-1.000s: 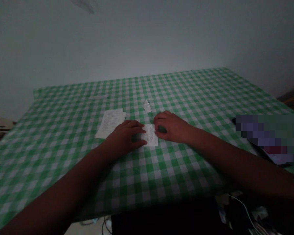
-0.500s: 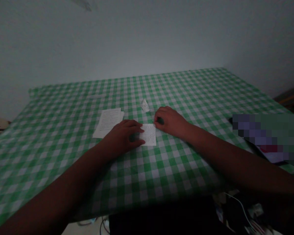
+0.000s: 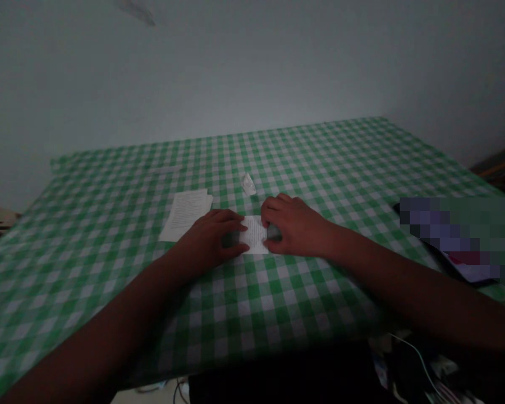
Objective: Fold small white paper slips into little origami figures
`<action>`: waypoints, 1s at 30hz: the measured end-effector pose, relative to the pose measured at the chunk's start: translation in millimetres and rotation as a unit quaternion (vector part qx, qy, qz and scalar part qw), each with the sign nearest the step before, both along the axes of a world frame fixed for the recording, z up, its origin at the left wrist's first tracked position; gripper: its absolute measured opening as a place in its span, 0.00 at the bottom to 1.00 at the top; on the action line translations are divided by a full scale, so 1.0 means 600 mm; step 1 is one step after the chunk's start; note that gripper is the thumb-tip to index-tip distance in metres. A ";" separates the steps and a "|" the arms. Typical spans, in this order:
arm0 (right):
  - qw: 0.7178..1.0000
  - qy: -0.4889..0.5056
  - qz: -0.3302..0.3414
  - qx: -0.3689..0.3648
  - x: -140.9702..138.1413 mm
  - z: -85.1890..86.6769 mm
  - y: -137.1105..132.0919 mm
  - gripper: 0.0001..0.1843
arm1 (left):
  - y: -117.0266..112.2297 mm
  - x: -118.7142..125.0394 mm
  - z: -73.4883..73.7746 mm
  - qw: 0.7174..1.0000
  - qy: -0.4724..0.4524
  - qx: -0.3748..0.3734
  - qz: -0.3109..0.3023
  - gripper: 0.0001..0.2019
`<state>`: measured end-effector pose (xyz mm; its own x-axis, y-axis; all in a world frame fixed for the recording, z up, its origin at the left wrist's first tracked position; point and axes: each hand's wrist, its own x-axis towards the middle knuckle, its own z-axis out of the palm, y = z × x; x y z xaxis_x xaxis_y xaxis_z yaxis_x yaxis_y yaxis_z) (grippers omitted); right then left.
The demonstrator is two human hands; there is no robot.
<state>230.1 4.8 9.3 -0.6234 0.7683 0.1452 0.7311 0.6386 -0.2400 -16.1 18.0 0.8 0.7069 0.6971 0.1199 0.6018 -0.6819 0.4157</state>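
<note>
Partway imo: left hand [image 3: 211, 235] and right hand [image 3: 295, 225], grips spread, touch a printed slip [image 3: 256, 235], folded scrap [image 3: 248, 184] done at 12 o'clock, flat sheets [image 3: 189, 209] at 10.

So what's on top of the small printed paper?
On the small printed paper, fingers of the left hand and right hand overlap opposite edges, hiding what's beneath; printed lines show between.

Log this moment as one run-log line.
left hand: on left side of small printed paper; right hand: at its right edge; beyond: creased paper scrap; near left hand: printed sheets; under: green-checked tablecloth
</note>
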 end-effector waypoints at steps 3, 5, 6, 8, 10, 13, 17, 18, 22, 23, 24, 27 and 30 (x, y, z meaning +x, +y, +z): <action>1.000 0.002 -0.027 -0.002 -0.002 -0.003 0.006 0.13 | -0.002 0.000 0.002 1.000 0.000 -0.004 0.005 0.17; 0.998 0.011 -0.059 -0.003 0.000 -0.008 0.018 0.12 | -0.002 0.001 0.002 1.000 0.001 -0.005 0.006 0.17; 0.997 0.017 -0.070 -0.005 0.001 -0.010 0.025 0.12 | -0.002 0.001 0.003 1.000 0.001 -0.006 0.006 0.17; 0.995 0.032 -0.089 -0.019 0.004 -0.016 0.038 0.12 | -0.002 0.002 0.003 1.000 -0.002 -0.007 0.006 0.17; 0.992 0.049 -0.115 -0.024 0.006 -0.021 0.049 0.11 | -0.002 0.003 0.004 1.000 -0.001 -0.008 0.010 0.17; 0.988 0.061 -0.140 -0.023 0.007 -0.026 0.057 0.11 | -0.003 0.003 0.005 1.000 0.005 -0.009 0.015 0.16; 0.988 0.062 -0.138 -0.021 0.008 -0.022 0.055 0.11 | -0.003 0.002 0.004 1.000 0.008 0.000 0.007 0.17; 0.990 0.059 -0.130 -0.021 0.009 -0.020 0.052 0.12 | -0.003 0.001 0.004 1.000 0.011 0.001 0.006 0.17; 0.996 0.019 -0.083 -0.022 0.006 -0.005 0.028 0.14 | -0.001 0.001 0.001 1.000 0.009 0.001 0.006 0.16; 0.997 0.008 -0.072 -0.023 0.005 -0.001 0.020 0.15 | -0.001 0.001 0.001 1.000 0.004 0.002 0.005 0.16; 0.998 -0.001 -0.066 -0.022 0.003 0.002 0.013 0.16 | -0.001 0.002 0.001 1.000 -0.002 0.002 0.004 0.16; 0.999 -0.014 -0.048 -0.020 0.000 0.005 -0.003 0.18 | -0.002 0.002 0.002 1.000 -0.008 -0.003 0.005 0.16; 0.998 -0.013 -0.059 -0.029 -0.002 0.003 -0.002 0.17 | -0.002 0.002 0.001 1.000 0.003 0.000 0.004 0.17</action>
<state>228.9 3.7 11.1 -0.5310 0.8433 0.0830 0.8067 0.5331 -0.2551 -14.9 16.7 1.5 0.7020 0.7028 0.1152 0.6101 -0.6770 0.4117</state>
